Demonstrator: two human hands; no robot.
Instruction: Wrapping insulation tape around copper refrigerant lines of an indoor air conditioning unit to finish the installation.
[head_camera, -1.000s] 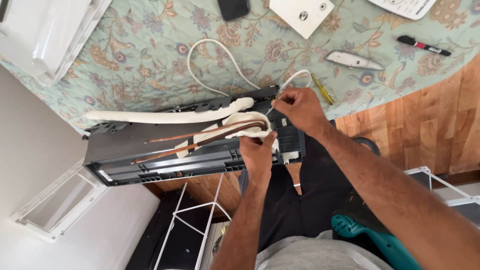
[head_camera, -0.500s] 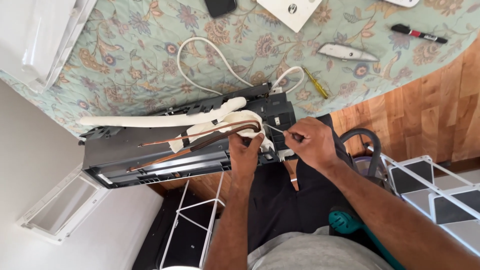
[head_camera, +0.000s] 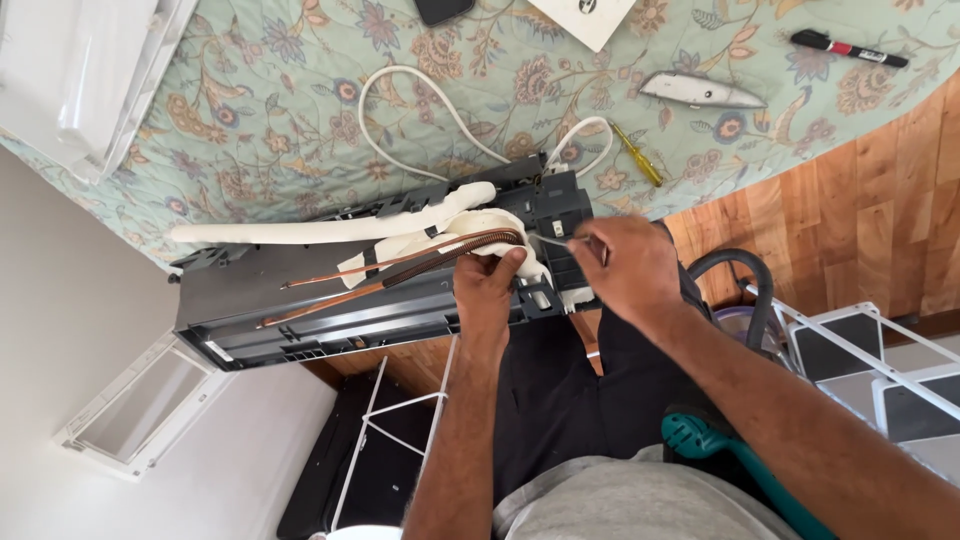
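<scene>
The left hand (head_camera: 487, 290) is gripping the copper tubing (head_camera: 400, 265) on the grey unit (head_camera: 300, 310) overhanging the bed's edge; the right hand (head_camera: 625, 265) is pinching a thin wire (head_camera: 553, 240). Risk: tubing kinking under pressure.

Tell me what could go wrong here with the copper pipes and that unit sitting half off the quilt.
The left hand grips the bent copper pipes; more bending might kink them. The grey unit overhangs the quilt's edge, so a hard pull could tip it. The right hand pinches something thin near the black end block; it might slip.
</scene>
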